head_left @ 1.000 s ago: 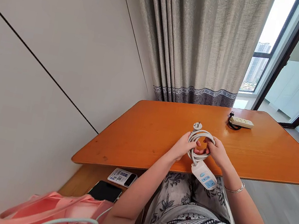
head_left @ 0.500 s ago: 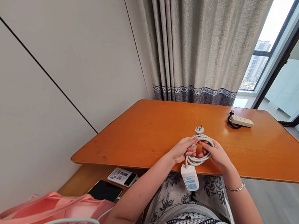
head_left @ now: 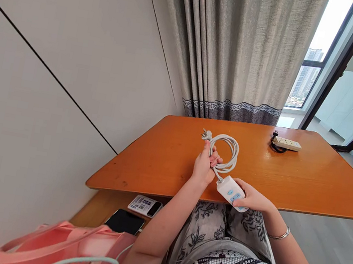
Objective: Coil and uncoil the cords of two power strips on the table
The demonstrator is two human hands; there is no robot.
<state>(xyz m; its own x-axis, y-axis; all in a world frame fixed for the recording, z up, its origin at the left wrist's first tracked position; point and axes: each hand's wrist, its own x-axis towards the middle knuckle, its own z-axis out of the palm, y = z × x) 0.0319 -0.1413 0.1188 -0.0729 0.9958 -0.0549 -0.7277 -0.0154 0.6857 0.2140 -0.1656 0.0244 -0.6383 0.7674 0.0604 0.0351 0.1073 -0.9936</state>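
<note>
A white cord (head_left: 234,153) is wound into several loops above the wooden table. My left hand (head_left: 205,164) is closed round one side of the coil, close to the plug (head_left: 207,134), whose metal prongs point left. The cord runs down to a small white power strip (head_left: 233,193) with blue sockets, tilted over the table's front edge. My right hand (head_left: 252,196) grips the strip at its lower right end, thumb across its face and the other fingers partly hidden behind it.
Another white power strip (head_left: 287,144) with a black cord lies at the back right of the orange-brown table (head_left: 157,160). Below left are a black phone (head_left: 125,222), a white device (head_left: 144,206) and a pink bag (head_left: 64,244). A grey curtain (head_left: 246,48) hangs behind.
My right hand has left the coil and taken hold of the power strip. My left hand has turned and moved up left with the coil; the plug now points left.
</note>
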